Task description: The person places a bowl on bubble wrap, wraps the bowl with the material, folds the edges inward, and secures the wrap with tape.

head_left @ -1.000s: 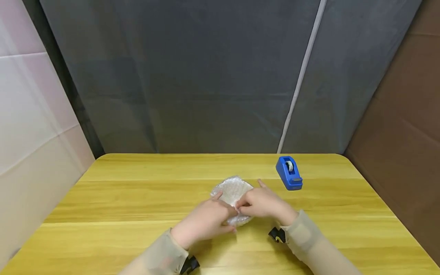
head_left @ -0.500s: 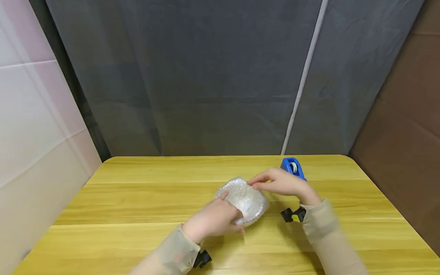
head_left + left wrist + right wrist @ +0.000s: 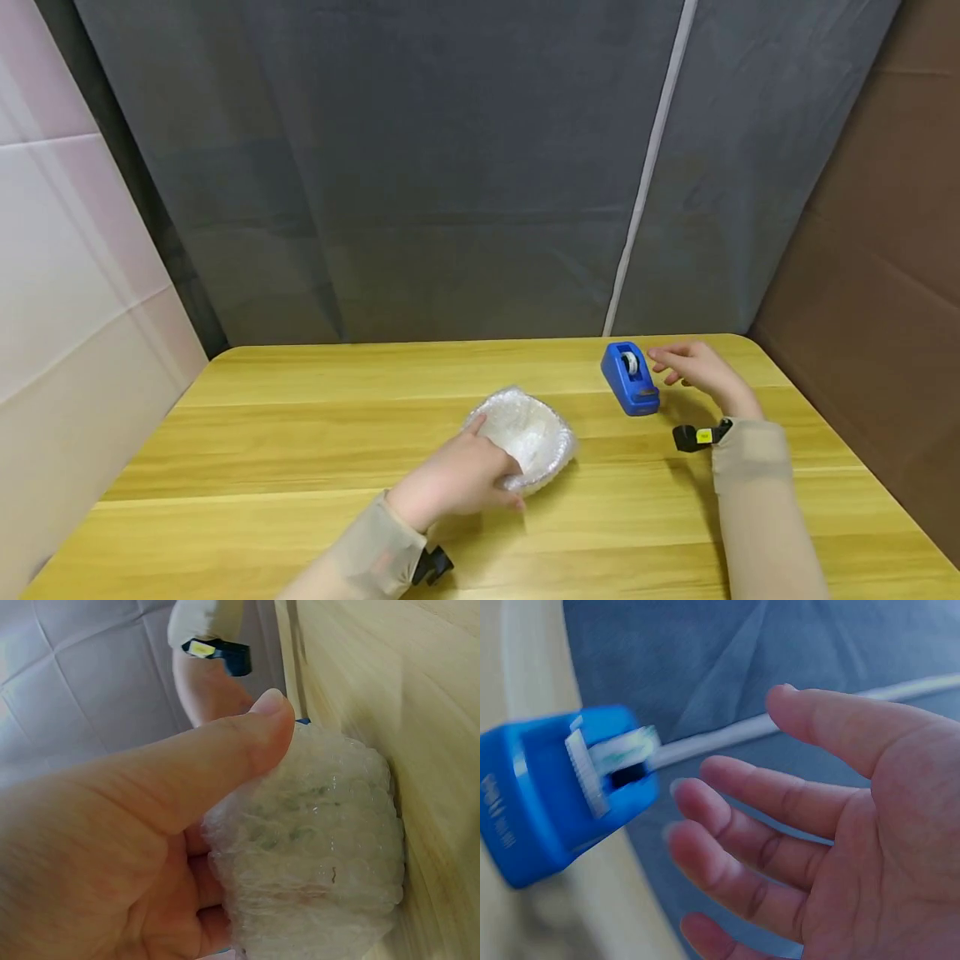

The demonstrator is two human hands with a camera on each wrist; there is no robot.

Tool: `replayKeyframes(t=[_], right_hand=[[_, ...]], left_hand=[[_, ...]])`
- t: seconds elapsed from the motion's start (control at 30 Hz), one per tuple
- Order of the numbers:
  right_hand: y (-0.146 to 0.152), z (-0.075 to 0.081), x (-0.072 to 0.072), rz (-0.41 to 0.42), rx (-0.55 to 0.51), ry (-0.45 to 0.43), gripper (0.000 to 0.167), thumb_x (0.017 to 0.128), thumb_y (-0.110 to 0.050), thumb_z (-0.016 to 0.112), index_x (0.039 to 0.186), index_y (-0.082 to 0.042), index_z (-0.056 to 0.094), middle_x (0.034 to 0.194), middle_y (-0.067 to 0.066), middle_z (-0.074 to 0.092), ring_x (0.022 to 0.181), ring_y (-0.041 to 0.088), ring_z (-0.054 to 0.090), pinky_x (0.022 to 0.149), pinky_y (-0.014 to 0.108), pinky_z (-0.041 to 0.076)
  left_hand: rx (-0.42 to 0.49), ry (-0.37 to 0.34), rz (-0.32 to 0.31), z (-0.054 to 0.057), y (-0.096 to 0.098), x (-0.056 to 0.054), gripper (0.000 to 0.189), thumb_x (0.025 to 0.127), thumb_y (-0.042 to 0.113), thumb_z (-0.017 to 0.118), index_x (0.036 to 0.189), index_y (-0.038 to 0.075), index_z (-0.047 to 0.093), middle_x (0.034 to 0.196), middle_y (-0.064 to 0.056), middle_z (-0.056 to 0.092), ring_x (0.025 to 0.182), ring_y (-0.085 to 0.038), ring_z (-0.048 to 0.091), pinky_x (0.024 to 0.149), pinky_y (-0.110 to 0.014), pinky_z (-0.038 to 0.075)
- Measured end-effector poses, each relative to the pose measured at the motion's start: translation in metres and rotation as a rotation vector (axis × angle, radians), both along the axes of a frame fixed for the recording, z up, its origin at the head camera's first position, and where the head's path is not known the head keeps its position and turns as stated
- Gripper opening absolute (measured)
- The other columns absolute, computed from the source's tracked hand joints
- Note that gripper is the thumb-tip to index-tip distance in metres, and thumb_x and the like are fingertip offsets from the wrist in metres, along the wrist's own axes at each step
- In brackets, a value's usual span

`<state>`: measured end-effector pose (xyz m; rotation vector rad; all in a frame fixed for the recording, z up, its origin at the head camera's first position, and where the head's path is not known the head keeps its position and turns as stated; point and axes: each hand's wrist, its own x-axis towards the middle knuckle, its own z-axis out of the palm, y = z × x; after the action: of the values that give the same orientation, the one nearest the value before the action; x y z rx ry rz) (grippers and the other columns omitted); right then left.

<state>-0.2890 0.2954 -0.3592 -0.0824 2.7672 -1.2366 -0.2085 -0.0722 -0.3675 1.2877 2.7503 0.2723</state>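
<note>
A bowl-shaped thing in clear bubble wrap [image 3: 534, 433] sits on the table, its hollow facing up. My left hand [image 3: 457, 479] holds it by the near left rim, fingers reaching inside and thumb outside. Up close in the left wrist view, green and reddish marks show through the bubble wrap [image 3: 322, 840]. Just right of a blue tape dispenser [image 3: 630, 382], my right hand [image 3: 705, 375] hovers with nothing in it. In the right wrist view its relaxed fingers point toward the dispenser [image 3: 544, 802], whose toothed cutter and tape end are visible.
The wooden table [image 3: 262, 450] has its far edge against a dark grey curtain [image 3: 450, 183]. A pale panel [image 3: 82, 250] stands at the left and a brown one [image 3: 885, 292] at the right. Both wrists carry small black camera mounts.
My right hand has left the wrapped bowl and moved right, past the tape dispenser to its right side. The left hand stays on the bowl's rim.
</note>
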Motion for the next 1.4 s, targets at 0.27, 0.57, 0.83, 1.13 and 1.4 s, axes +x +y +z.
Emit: replayKeyframes(t=[0.27, 0.57, 0.83, 1.13, 1.4], right_hand=[[0.007, -0.023, -0.008, -0.008, -0.073, -0.093, 0.048, 0.100, -0.035, 0.050, 0.113, 0.009, 0.065, 0.089, 0.011, 0.061, 0.065, 0.020, 0.047, 0.062, 0.031, 0.043], [0.007, -0.035, -0.012, -0.001, -0.129, -0.193, 0.044, 0.097, -0.039, 0.056, 0.097, 0.003, 0.068, 0.054, -0.003, 0.034, 0.051, 0.014, 0.036, 0.051, 0.026, 0.033], [0.012, -0.043, -0.013, 0.116, -0.198, -0.204, 0.042, 0.092, -0.025, 0.066, 0.117, 0.008, 0.063, 0.071, 0.000, 0.047, 0.057, 0.014, 0.039, 0.059, 0.025, 0.040], [0.020, -0.060, -0.014, 0.186, -0.346, -0.106, 0.030, 0.091, -0.006, 0.065, 0.118, 0.006, 0.062, 0.096, 0.004, 0.056, 0.069, 0.014, 0.048, 0.062, 0.024, 0.045], [0.021, -0.079, -0.012, 0.236, -0.538, -0.007, 0.021, 0.087, -0.014, 0.071, 0.106, -0.022, 0.074, 0.108, -0.010, 0.063, 0.096, 0.007, 0.053, 0.078, 0.019, 0.049]], left_hand=[[-0.017, 0.033, 0.000, 0.003, -0.001, -0.001, 0.031, 0.078, 0.045, 0.076, 0.098, 0.022, 0.076, 0.086, 0.015, 0.071, 0.088, -0.006, 0.066, 0.115, -0.054, 0.017], [-0.026, 0.037, 0.008, 0.003, 0.000, 0.000, 0.030, 0.077, 0.047, 0.076, 0.096, 0.023, 0.076, 0.083, 0.016, 0.070, 0.084, -0.006, 0.066, 0.115, -0.054, 0.017], [-0.040, 0.037, 0.018, 0.004, 0.000, -0.001, 0.030, 0.077, 0.048, 0.075, 0.097, 0.024, 0.076, 0.082, 0.017, 0.069, 0.084, -0.005, 0.065, 0.115, -0.055, 0.017], [-0.044, 0.055, 0.019, 0.003, 0.001, -0.001, 0.031, 0.077, 0.048, 0.075, 0.097, 0.024, 0.076, 0.081, 0.017, 0.069, 0.084, -0.006, 0.066, 0.114, -0.055, 0.018], [-0.044, 0.054, 0.029, 0.003, 0.000, 0.000, 0.032, 0.078, 0.048, 0.075, 0.098, 0.024, 0.075, 0.086, 0.015, 0.070, 0.086, -0.007, 0.066, 0.115, -0.055, 0.017]])
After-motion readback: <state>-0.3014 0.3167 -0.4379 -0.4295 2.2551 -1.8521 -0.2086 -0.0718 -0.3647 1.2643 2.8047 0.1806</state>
